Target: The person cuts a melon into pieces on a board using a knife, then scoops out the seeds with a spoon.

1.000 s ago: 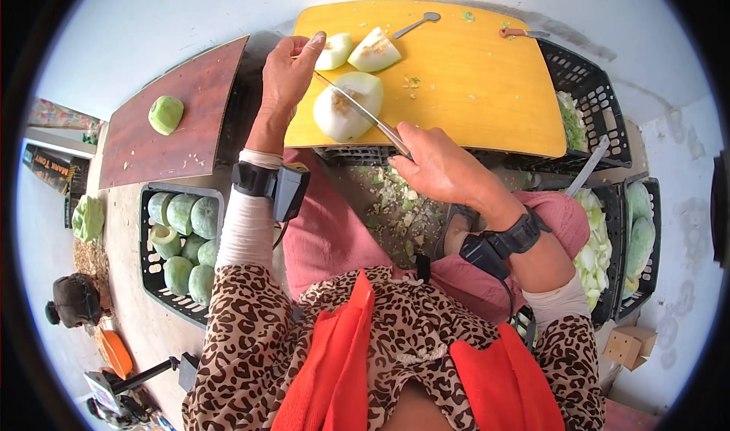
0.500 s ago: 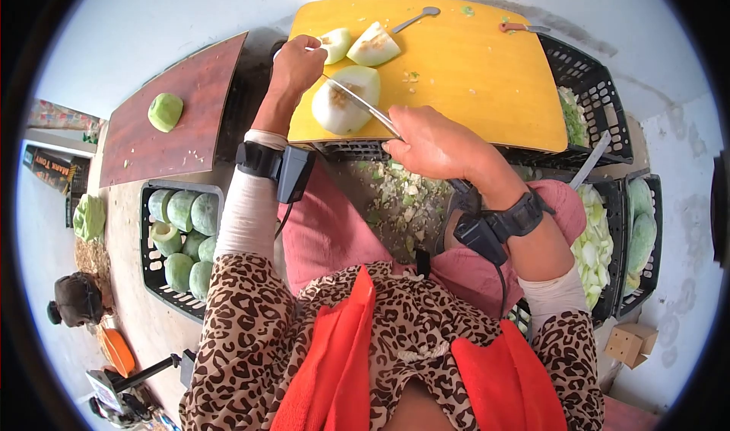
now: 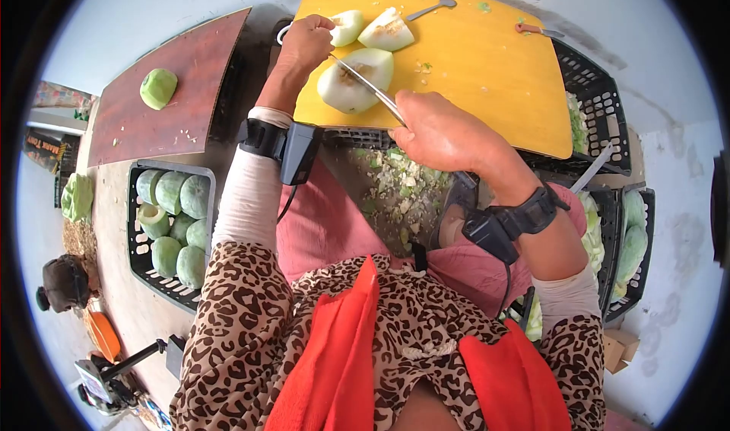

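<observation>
My right hand is closed around the handle of a long knife, and the handle itself is hidden. The blade lies slanted across a large piece of pale, peeled melon with a brownish core, near the front left of the yellow board. My left hand is closed by the knife's tip; whether it pinches the tip or something else cannot be made out. Just behind are two smaller melon wedges, one beside my left fingers and another to its right.
A spoon and an orange-handled knife lie on the board. At left, a brown board bears a peeled green melon, near a crate of melons. Black crates stand right. Scraps litter the floor.
The whole view has shifted, so the scene sits higher in the picture. The melon piece appears slightly turned under the blade. Both hands keep nearly the same grip.
</observation>
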Available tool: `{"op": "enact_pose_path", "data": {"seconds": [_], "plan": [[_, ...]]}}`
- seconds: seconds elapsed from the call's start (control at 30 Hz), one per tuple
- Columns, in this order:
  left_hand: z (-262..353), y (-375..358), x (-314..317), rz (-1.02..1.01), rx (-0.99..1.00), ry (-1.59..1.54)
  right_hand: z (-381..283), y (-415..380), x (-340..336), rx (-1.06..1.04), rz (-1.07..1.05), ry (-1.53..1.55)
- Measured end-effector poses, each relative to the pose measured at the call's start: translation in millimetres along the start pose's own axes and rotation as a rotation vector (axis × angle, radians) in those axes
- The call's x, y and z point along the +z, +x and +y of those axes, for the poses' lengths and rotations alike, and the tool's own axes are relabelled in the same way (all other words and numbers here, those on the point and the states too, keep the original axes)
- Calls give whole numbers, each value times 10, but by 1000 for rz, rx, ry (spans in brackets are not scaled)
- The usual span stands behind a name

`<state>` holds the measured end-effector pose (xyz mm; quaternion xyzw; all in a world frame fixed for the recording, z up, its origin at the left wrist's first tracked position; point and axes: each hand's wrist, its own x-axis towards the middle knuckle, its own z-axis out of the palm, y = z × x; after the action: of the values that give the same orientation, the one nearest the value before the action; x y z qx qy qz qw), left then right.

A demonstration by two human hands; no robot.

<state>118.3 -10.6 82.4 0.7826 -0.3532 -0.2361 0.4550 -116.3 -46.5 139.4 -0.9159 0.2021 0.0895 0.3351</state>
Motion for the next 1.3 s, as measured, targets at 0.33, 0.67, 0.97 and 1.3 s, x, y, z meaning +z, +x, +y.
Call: {"op": "enact_pose_path", "data": {"seconds": [0.33, 0.67, 0.97, 1.3], "plan": [[-238, 195, 101, -74, -31, 56, 157, 170, -157, -19, -105, -9], [-449, 299, 345, 184, 137, 108, 448, 160, 175, 36, 29, 92], [-272, -217, 256, 460, 298, -290, 586, 139, 249, 13, 118, 147], [-686, -1394, 432, 360, 302, 340, 519, 51, 184, -56, 70, 189]]}}
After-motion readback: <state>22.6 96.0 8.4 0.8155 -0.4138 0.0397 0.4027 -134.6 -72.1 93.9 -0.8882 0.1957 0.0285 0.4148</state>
